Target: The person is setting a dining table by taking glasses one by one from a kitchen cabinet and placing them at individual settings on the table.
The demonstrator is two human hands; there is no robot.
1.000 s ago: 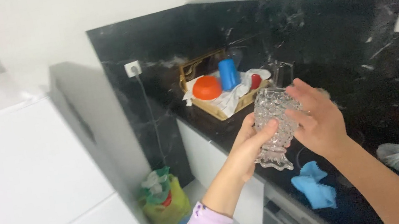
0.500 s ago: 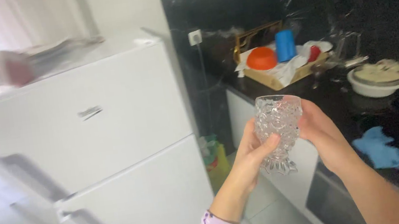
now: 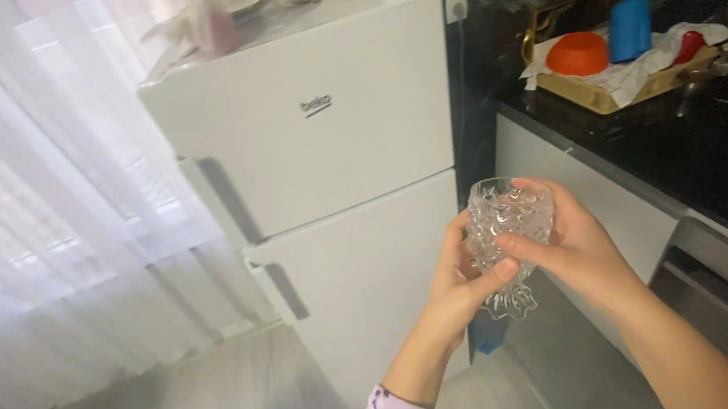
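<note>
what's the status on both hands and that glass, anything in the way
Left hand and right hand both clasp the textured clear glass, upright, in mid-air. White fridge behind it, apart. Nothing blocking.

Bright curtain daylight, perhaps slight motion blur.

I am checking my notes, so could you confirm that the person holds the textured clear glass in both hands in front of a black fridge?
Not quite: the fridge is white, not black, as the head view shows. The left hand and right hand do both hold the textured clear glass in front of it.
</note>
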